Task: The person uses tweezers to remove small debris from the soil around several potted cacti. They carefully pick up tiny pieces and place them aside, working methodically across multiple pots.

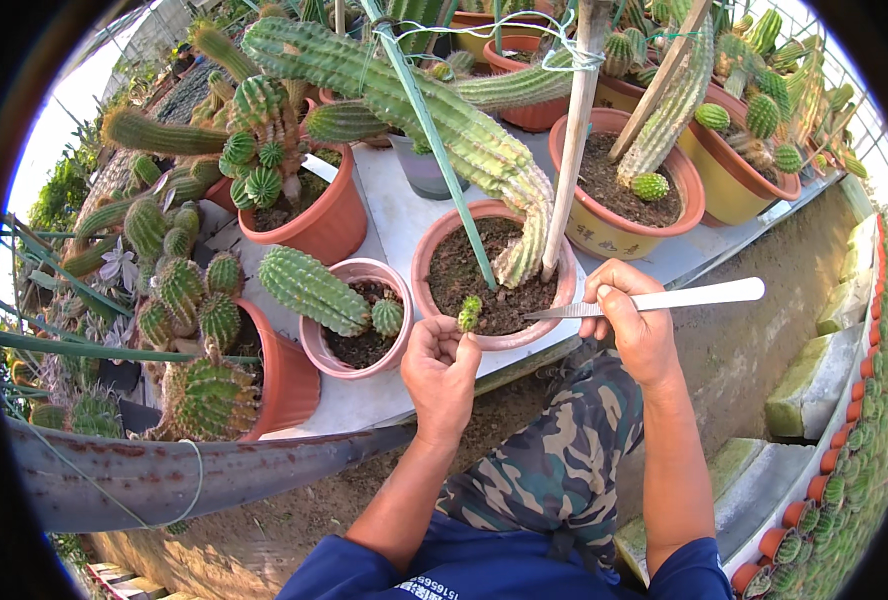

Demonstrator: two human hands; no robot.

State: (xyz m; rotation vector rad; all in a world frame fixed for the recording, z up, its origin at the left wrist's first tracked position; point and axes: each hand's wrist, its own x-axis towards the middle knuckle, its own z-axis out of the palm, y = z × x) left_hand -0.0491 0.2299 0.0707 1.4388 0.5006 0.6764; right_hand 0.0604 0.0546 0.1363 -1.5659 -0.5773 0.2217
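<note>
Between the thumb and fingers of my left hand (440, 367) is a small green cactus offset (470, 313), held over the near rim of a terracotta-coloured pot (423, 281). My right hand (631, 319) grips the white handle of a knife (695, 295); its narrow metal blade points left across the pot, its tip a little right of the offset. In that pot a long ribbed columnar cactus (451, 124) leans to the upper left, beside a green stake (444, 165) and a wooden stake (573, 142) tied with string.
Left of my left hand stands a pink pot (316, 352) with two cacti. Larger potted cacti surround it, one in a yellow pot (609, 240) at the right. A rusty metal pipe (264, 476) runs along the near left. Rows of small potted cacti (849, 480) line the right.
</note>
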